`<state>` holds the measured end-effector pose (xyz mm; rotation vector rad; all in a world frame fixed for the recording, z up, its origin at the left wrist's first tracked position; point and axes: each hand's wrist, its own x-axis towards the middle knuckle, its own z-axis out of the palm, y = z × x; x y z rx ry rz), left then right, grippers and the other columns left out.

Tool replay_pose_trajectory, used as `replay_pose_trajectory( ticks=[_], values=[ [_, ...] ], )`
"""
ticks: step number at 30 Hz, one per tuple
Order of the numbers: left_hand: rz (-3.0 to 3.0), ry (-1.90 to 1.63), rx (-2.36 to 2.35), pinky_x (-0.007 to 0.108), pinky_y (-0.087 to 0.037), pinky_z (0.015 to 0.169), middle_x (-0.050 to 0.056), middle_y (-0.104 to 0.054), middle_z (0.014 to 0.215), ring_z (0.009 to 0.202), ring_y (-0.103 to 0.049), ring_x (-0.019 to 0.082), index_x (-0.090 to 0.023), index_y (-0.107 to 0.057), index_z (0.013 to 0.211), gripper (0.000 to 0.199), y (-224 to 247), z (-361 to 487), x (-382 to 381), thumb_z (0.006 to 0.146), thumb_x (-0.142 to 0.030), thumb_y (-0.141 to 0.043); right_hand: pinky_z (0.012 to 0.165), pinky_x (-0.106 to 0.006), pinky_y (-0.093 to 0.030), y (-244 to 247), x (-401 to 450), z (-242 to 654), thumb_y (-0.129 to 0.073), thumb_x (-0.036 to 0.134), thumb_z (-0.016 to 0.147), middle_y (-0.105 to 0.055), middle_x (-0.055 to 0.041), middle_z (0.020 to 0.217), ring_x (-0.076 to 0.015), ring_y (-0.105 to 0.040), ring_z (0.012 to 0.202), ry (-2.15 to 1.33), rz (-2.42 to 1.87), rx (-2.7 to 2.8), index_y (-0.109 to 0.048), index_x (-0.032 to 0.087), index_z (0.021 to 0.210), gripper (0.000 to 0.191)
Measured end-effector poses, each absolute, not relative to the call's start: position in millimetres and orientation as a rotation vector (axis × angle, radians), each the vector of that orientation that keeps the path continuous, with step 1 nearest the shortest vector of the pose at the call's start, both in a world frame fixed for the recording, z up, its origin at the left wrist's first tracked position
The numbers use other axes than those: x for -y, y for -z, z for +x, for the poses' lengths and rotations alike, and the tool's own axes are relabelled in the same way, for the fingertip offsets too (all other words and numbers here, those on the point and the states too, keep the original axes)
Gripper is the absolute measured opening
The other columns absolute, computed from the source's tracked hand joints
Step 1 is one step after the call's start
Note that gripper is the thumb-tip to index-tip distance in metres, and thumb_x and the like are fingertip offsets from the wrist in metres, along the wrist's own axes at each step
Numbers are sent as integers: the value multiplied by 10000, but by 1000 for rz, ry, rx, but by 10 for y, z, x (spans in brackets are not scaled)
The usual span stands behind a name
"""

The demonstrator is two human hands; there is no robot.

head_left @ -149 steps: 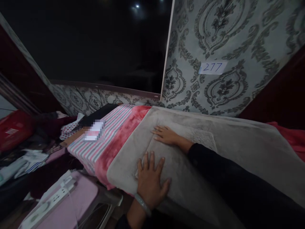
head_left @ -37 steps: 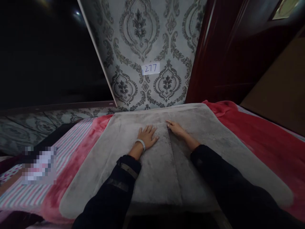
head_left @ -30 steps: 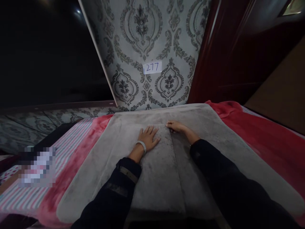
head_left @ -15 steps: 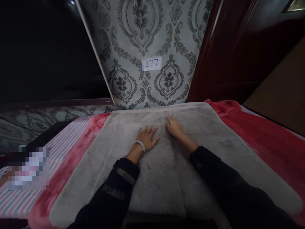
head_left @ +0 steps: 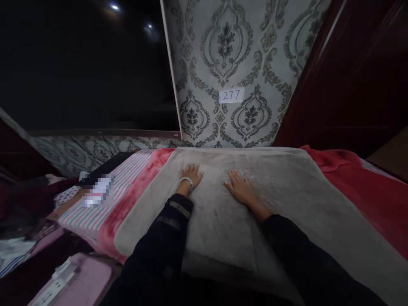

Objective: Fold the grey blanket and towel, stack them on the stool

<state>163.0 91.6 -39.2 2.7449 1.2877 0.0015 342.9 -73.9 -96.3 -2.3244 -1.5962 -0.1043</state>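
Note:
A grey plush blanket (head_left: 219, 221) lies spread in front of me, with a folded layer whose edge runs toward me near the middle. My left hand (head_left: 190, 175) rests flat on its far left part, fingers spread, a pale bracelet at the wrist. Right of it, my right hand (head_left: 240, 187) lies palm down on the blanket by the fold, fingers stretched out. Neither hand holds anything. Under the grey blanket, a red plush blanket (head_left: 379, 199) shows on both sides.
A striped cloth (head_left: 86, 216) lies at the left, with a blurred-out item on it. At lower left, a white power strip (head_left: 54, 289) rests on a pink surface. A dark screen (head_left: 89, 68) and a paper label (head_left: 231, 95) reading 277 are on the patterned wall.
My right hand has gone from a closed grip at the fold to lying flat. My left hand stays spread but sits farther left on the blanket. The view has turned left.

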Motion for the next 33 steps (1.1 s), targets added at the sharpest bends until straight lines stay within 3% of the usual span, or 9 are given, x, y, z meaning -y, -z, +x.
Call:
replay_pose_trajectory(
  ticks=[7,10,13,17,28,33],
  values=[
    [2717,60,-1418,641,-278,1191,79,-325,1661,1510,-311,370,-263,-356,1584,580,186,934,-896,1040,-451,-280,1216,-532,-252,668,776,3323,-324,412,1054,-288,-154,1643,-280,-247,1528,-63,-2429,1550,-352,129,1580,598],
    [2731,93,-1468,673,-245,1192,86,-180,1707,1538,-205,419,-270,-317,1601,633,104,835,-670,1016,-509,-346,1190,-613,-238,552,863,3133,-332,439,1055,-271,-165,1649,-337,-222,1530,-68,-2461,1473,-370,179,1579,586],
    [2896,73,-1157,648,-183,1225,52,-131,1721,1570,-115,368,-302,-229,1625,676,166,817,-282,1008,-548,-354,1187,-629,-217,590,1079,2797,-332,516,1050,-215,-141,1675,-370,-182,1535,38,-2319,1614,-327,241,1605,620],
    [2996,110,-805,646,-137,1235,0,-161,1718,1581,-82,322,-354,-246,1614,634,394,757,133,1017,-549,-329,1214,-586,-186,752,1434,2409,-328,582,1041,-216,-80,1684,-347,-163,1542,-31,-2211,1849,-310,284,1613,645],
    [2851,4,-1123,616,-224,1219,65,-184,1707,1572,-156,317,-284,-266,1616,634,571,87,-26,1031,-524,-309,1219,-577,-239,863,1754,2470,-260,559,1046,-244,-47,1674,-320,-187,1542,-76,-2203,1882,-329,287,1605,626],
    [2768,-228,-1268,564,-253,1228,90,-372,1637,1539,-281,281,-217,-378,1573,569,764,-363,29,1041,-395,-283,1207,-583,-279,1131,2184,2476,-252,522,1047,-341,-50,1637,-326,-195,1540,6,-2104,1706,-410,267,1571,604]
  ],
)
